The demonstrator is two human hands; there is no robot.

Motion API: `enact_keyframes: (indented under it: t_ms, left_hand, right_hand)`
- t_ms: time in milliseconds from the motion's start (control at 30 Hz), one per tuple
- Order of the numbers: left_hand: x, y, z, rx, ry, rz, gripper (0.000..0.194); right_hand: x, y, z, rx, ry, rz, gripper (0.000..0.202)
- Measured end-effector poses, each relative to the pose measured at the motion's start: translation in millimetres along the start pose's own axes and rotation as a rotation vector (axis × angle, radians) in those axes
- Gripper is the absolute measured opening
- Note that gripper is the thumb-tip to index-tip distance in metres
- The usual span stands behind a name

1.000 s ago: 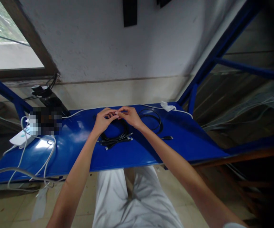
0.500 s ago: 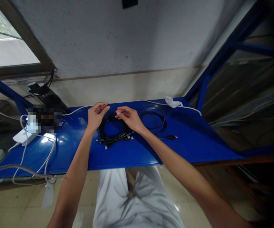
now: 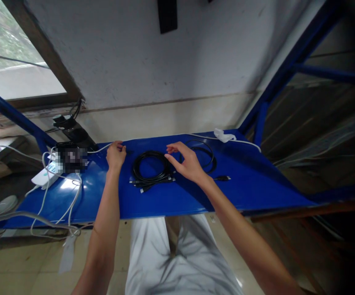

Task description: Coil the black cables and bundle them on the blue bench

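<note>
A bundled coil of black cables [image 3: 151, 178] lies on the blue table [image 3: 171, 200], its several plug ends gathered at the near side. Left of the coil, my left hand [image 3: 116, 156] is apart from it, fingers loosely curled with a small gap to the thumb and nothing visible between them. My right hand [image 3: 186, 160] hovers by the coil's right edge, thumb and fingers apart and empty. Behind it lies a looser, thinner loop of black cable [image 3: 215, 164], partly hidden by the hand. A black plug [image 3: 223, 178] sticks out nearer my right forearm.
To the left are a white power strip [image 3: 46, 175] with white cords, a blurred-out dark object [image 3: 71, 157] and a black bottle [image 3: 77, 133]. A crumpled white plastic piece [image 3: 224, 135] lies at the back right on a white cord. Blue frame bars [image 3: 260, 123] rise beside the table.
My hands have moved apart: the left went leftward from the coil and its fingers curled more, the right went rightward. The coil stays on the table. The view has shifted slightly.
</note>
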State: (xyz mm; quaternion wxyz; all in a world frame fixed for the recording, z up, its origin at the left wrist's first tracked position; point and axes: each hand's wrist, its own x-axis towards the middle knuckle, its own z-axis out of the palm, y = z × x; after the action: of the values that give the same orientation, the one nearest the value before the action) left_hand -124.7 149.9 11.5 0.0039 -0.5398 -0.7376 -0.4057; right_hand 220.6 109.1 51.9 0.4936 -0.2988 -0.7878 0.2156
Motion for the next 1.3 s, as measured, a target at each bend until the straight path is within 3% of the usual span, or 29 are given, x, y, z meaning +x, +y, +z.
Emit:
enact_keyframes:
  t_ms: [100,200,367,467,600,733,933,1033,1167,1300]
  left_hand:
    - [1.1,0.3,2.5,0.06,0.041,0.044,0.03]
    - [0.1,5.9,6.2,0.049,0.042,0.103,0.03]
    - [-8.6,19.2,12.8,-0.033,-0.222,0.139,0.032]
    - [-13.8,23.0,13.8,-0.018,-0.289,0.198,0.031]
    - [-16.5,26.4,9.4,-0.002,-0.334,0.251,0.043]
    - [-16.4,31.7,3.9,-0.014,-0.42,0.247,0.053]
    - [-14.0,32.3,2.4,-0.153,-0.525,0.226,0.034]
    - [-13.9,32.1,3.1,-0.199,-0.55,0.261,0.025]
    - [-22.8,44.3,10.5,-0.263,-0.542,0.311,0.019]
    - [-40.3,66.1,25.9,-0.312,-0.464,0.296,0.015]
  right_hand:
    - [-32.9,7.3,-32.4,-0.292,-0.028,0.004,0.049]
    - [-65.4,21.8,-57.1,-0.503,-0.173,0.06,0.072]
    - [-90.6,35.7,-67.9,-0.682,-0.371,0.058,0.045]
    - [-90.3,34.6,-63.9,-0.77,-0.41,0.017,0.035]
    - [-89.2,32.5,-61.4,-0.885,-0.399,-0.042,0.036]
    - [-92.2,30.1,-65.2,-1.012,-0.416,0.017,0.04]
    - [-89.7,21.5,-66.3,-1.081,-0.438,0.16,0.049]
    - [-79.8,16.1,-68.5,-0.997,-0.372,0.185,0.046]
    - [-53.0,3.6,-70.2,-0.922,-0.178,0.155,0.045]
    - [-21.0,-14.9,-49.8,-0.907,-0.084,0.04,0.051]
